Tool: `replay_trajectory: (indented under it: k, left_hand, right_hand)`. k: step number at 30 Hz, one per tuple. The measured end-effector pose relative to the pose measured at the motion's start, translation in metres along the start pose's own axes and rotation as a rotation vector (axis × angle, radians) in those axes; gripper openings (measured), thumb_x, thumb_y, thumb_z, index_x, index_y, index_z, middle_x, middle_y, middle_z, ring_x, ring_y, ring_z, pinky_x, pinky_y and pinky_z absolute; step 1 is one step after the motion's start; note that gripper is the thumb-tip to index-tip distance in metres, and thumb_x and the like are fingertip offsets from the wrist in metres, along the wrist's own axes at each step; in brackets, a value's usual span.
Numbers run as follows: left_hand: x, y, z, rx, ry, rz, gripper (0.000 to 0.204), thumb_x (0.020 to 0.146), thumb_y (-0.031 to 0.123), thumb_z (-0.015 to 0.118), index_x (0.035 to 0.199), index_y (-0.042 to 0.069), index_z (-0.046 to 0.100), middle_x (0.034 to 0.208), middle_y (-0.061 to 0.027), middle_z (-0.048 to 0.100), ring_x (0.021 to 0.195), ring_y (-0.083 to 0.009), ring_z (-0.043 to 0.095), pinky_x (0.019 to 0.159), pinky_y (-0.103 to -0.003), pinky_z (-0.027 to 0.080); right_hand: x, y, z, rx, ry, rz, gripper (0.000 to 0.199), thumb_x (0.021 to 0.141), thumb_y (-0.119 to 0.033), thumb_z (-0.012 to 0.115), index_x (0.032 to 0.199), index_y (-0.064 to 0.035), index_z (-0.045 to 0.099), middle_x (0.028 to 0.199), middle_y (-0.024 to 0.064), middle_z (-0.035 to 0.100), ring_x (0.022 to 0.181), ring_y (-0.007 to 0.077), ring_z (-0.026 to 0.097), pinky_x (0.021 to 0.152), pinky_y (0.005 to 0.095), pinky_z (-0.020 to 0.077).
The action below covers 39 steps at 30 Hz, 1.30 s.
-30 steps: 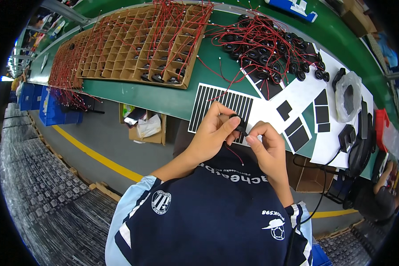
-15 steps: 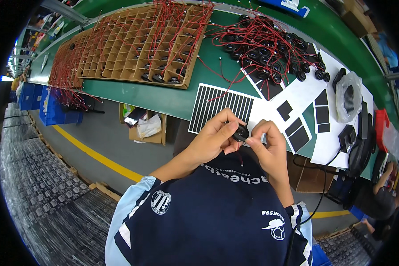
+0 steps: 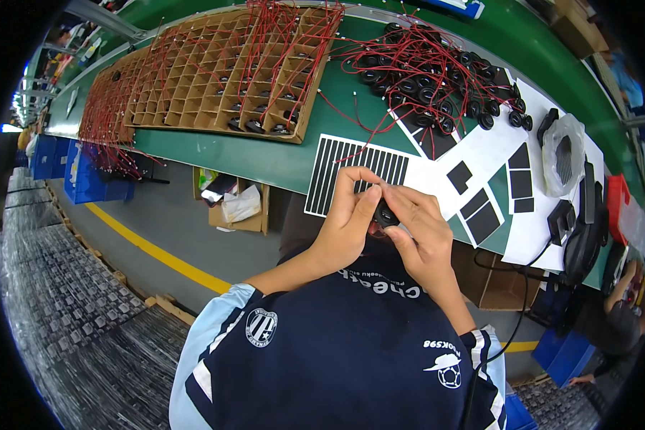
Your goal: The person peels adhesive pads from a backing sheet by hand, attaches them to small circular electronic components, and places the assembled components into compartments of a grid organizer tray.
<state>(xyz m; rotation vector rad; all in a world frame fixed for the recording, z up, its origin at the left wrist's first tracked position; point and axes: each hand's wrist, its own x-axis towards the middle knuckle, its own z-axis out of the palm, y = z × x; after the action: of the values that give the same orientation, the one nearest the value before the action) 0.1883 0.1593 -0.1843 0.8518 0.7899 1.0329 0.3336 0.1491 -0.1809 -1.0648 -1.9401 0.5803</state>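
Note:
Close to my body, just off the table's near edge, both hands meet around a small black round speaker (image 3: 385, 213). My left hand (image 3: 347, 222) grips its left side between thumb and fingers. My right hand (image 3: 424, 233) is closed on it from the right, its fingertips touching the left hand's at the top edge. The fingers cover much of the speaker. Just beyond the hands lies a white sheet with black adhesive-looking strips (image 3: 358, 166). A heap of similar black speakers with red wires (image 3: 423, 89) sits farther back.
A divided cardboard box (image 3: 215, 93) holds several speakers and red wires at the back left. Sheets with black rectangles (image 3: 482, 218) lie to the right, near a clear plastic bag (image 3: 562, 158) and a red tray (image 3: 616, 208). A black cable (image 3: 527, 294) hangs by my right arm.
My right hand has moved up and left over the speaker, and the hands are closer together. The speaker is now more covered. At the far lower right, a blue bin beside another person has shifted.

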Motion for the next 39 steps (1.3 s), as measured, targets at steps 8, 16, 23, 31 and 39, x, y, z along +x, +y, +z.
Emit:
replay_trajectory:
  k: [8, 16, 23, 31, 39]
  left_hand:
    - [0.007, 0.002, 0.0, -0.05, -0.071, -0.011, 0.025, 0.091, 0.021, 0.038, 0.111, 0.007, 0.032, 0.084, -0.0028, 0.052, 0.07, -0.0034, 0.046, 0.059, -0.015, 0.036]
    - [0.009, 0.002, -0.002, 0.224, -0.043, 0.032, 0.019, 0.091, 0.017, 0.039, 0.105, 0.004, 0.037, 0.08, -0.0033, 0.053, 0.065, -0.0032, 0.045, 0.056, -0.018, 0.035]
    - [0.011, -0.005, -0.003, 0.292, -0.067, 0.077, 0.021, 0.089, 0.011, 0.041, 0.108, 0.003, 0.04, 0.084, -0.0023, 0.048, 0.067, -0.0051, 0.045, 0.059, -0.019, 0.036]
    - [0.013, -0.006, -0.008, 0.176, -0.053, -0.091, 0.028, 0.09, 0.02, 0.042, 0.112, 0.005, 0.046, 0.081, 0.0003, 0.051, 0.069, -0.0034, 0.043, 0.062, -0.017, 0.036]
    - [0.013, -0.003, -0.011, 0.034, -0.166, -0.181, 0.029, 0.091, 0.025, 0.038, 0.105, 0.003, 0.048, 0.07, -0.0016, 0.05, 0.043, -0.0053, 0.041, 0.038, -0.016, 0.031]
  right_hand:
    - [-0.002, -0.003, 0.003, 0.05, 0.103, 0.021, 0.064, 0.069, -0.016, 0.066, 0.122, 0.0045, 0.036, 0.103, 0.0138, 0.059, 0.091, 0.0238, 0.057, 0.077, 0.032, 0.0375]
    - [-0.006, -0.002, 0.003, 0.005, 0.024, 0.057, 0.073, 0.067, -0.015, 0.068, 0.126, 0.0044, 0.03, 0.103, 0.0159, 0.058, 0.094, 0.0257, 0.051, 0.082, 0.0334, 0.0387]
    - [-0.004, 0.0, 0.006, -0.039, 0.059, 0.002, 0.075, 0.064, -0.016, 0.07, 0.125, 0.0043, 0.032, 0.099, 0.0152, 0.06, 0.082, 0.0209, 0.06, 0.077, 0.0318, 0.0389]
    - [-0.008, 0.002, 0.013, 0.055, 0.062, 0.06, 0.08, 0.062, -0.017, 0.072, 0.126, 0.0035, 0.029, 0.099, 0.0123, 0.061, 0.081, 0.0226, 0.058, 0.078, 0.0316, 0.0385]
    - [-0.009, 0.009, 0.0, 0.164, 0.006, 0.345, 0.072, 0.061, -0.021, 0.073, 0.123, -0.0049, 0.04, 0.109, 0.0123, 0.054, 0.093, 0.0268, 0.051, 0.083, 0.0345, 0.0388]
